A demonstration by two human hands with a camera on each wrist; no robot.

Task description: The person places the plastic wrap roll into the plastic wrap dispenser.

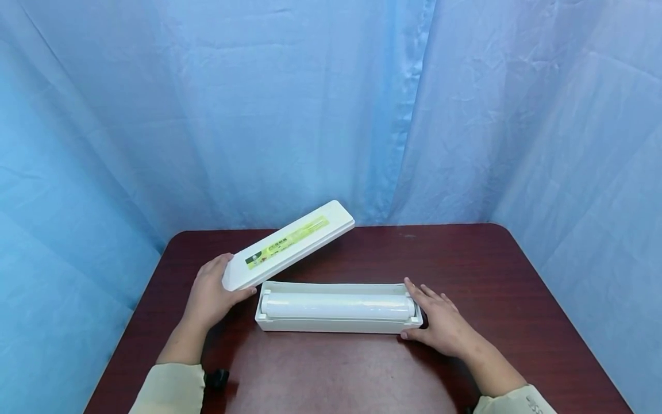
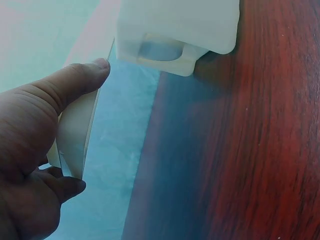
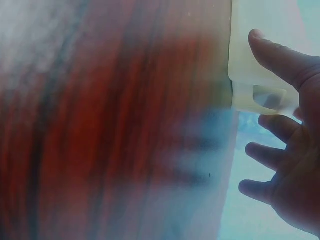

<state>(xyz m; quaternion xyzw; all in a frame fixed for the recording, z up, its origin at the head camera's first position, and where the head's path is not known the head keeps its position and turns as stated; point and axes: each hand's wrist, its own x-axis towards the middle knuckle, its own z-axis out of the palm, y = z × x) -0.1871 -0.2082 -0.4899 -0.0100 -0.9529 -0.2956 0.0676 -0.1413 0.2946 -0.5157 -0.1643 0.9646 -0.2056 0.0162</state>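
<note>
My left hand (image 1: 211, 293) grips the near left end of a long white lid (image 1: 289, 244), thumb on its front edge. The lid has a yellow-green label and slants up to the right behind the box. A long white cling film box (image 1: 331, 326) lies uncovered on the table, with a roll of cling film (image 1: 336, 306) inside it. My right hand (image 1: 439, 322) holds the box's right end, thumb at the front corner and index finger at the back corner. In the right wrist view the other fingers (image 3: 265, 155) spread beside the end of the box.
The dark red wooden table (image 1: 336, 374) has rounded back corners. Light blue curtains (image 1: 289, 115) hang behind it and along both sides. A small black object (image 1: 217, 378) shows beside the left sleeve.
</note>
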